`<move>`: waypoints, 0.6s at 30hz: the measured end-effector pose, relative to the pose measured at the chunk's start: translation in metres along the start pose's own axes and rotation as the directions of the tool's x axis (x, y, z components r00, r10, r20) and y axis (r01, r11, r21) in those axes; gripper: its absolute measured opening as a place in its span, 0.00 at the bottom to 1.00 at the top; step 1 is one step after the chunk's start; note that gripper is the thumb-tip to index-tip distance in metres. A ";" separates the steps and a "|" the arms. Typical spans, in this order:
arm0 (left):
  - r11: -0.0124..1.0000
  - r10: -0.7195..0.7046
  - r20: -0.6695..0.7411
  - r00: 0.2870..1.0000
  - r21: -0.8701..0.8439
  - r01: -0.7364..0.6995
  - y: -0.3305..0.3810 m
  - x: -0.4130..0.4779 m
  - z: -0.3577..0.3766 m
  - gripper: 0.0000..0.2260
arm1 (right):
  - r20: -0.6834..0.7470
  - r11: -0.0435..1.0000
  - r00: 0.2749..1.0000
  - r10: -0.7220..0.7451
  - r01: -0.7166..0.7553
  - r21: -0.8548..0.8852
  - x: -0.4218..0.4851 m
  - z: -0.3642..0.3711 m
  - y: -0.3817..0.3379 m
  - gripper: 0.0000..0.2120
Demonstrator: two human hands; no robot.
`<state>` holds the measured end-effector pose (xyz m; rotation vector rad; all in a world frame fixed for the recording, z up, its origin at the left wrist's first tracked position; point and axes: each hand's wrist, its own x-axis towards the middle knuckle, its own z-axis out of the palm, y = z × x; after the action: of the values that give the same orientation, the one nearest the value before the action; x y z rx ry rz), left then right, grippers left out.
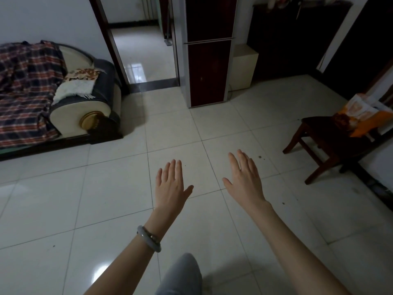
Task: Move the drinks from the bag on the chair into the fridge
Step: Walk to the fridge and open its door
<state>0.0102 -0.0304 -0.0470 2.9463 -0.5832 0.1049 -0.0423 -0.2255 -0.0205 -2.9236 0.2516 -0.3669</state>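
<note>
Glossy tiles (pixel 110 188); crinkly bag (pixel 361 116) on wooden chair (pixel 321 133)

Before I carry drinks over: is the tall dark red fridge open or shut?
Shut. Both doors of the tall dark red fridge lie flush in its silver frame; no interior shows.

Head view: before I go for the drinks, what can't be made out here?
1) Bag on the chair: the right edge of the head view cuts it off, and its own walls hide any drinks inside.
2) Tall dark red cabinet, likely the fridge: its doors are closed so the inside is hidden, and the top edge cuts it off.
3) Dark furniture at the back right: too dim for detail.
</note>
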 end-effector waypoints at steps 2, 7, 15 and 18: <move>1.000 -0.002 0.001 1.000 -0.002 0.002 0.001 0.010 0.003 0.37 | 0.006 1.000 1.000 0.004 -0.004 -0.002 0.010 0.003 0.004 0.35; 1.000 -0.010 0.000 1.000 -0.010 0.010 -0.007 0.055 0.013 0.37 | 0.021 1.000 1.000 0.016 -0.016 0.004 0.056 0.015 0.013 0.35; 1.000 0.003 -0.018 1.000 -0.025 -0.003 -0.034 0.188 0.024 0.37 | 0.017 0.999 0.999 0.033 -0.033 0.009 0.176 0.042 0.016 0.35; 0.999 0.004 -0.028 1.000 -0.032 -0.005 -0.047 0.245 0.023 0.36 | 0.011 1.000 1.000 0.029 -0.029 0.005 0.231 0.052 0.017 0.35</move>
<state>0.2547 -0.0826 -0.0524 2.9082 -0.5817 0.1364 0.1890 -0.2769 -0.0209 -2.9130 0.2912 -0.3461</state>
